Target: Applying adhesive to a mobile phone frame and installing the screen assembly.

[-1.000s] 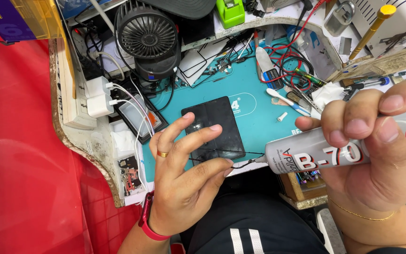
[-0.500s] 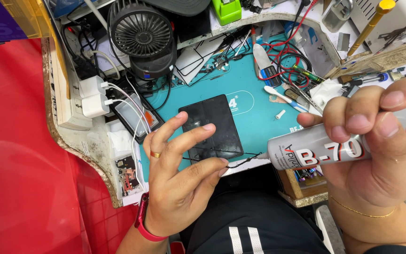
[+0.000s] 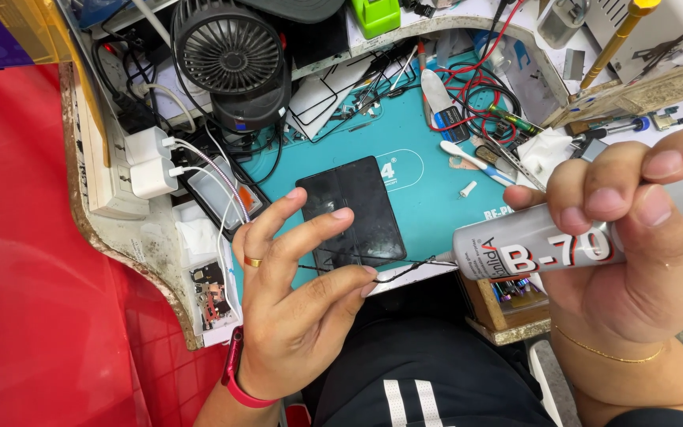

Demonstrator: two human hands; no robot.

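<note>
Glue tube label and dark screen

Silver glue tube (image 3: 586, 237) with red-black label at the worktop's right edge; black rectangular screen (image 3: 351, 212) lies mid-worktop.

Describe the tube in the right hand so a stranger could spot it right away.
Start at the teal work mat in the middle of the cluttered bench, then look to its lower right, where the right hand is raised above the bench edge. The glue tube lies sideways in its fingers: silvery grey with bold red lettering, its thin nozzle pointing toward the left hand.
</note>
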